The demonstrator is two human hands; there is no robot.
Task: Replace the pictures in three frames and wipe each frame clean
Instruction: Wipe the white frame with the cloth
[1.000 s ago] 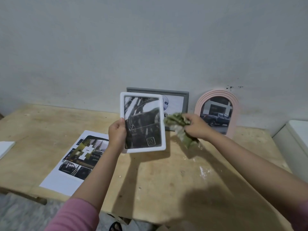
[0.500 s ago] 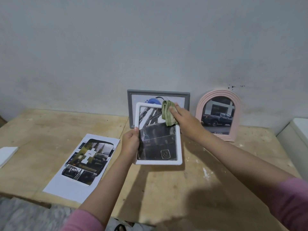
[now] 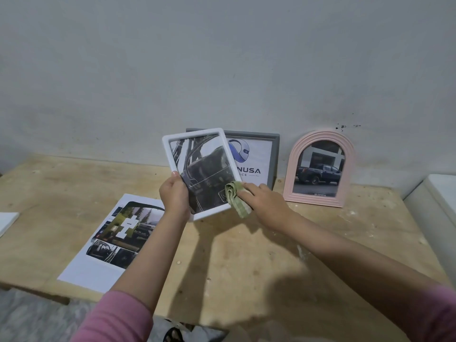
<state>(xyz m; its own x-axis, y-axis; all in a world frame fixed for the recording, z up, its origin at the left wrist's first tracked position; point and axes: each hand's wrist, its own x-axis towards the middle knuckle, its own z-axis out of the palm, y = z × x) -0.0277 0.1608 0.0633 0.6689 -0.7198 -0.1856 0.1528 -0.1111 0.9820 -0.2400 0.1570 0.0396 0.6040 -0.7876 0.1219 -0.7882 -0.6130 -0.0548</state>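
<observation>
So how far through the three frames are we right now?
Looks done: the grey frame and pink arched frame stand against the wall with pictures in them; whether they were wiped, I cannot tell. In hand: the left hand holds the white frame while the right hand wipes its lower corner with the green cloth. Left: finishing that wipe.

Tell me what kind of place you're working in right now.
Probably a makeshift home workbench, not a shop: a bare plywood table pushed against a plain scuffed wall, with a grey frame and a pink arched frame leaning on that wall.
</observation>
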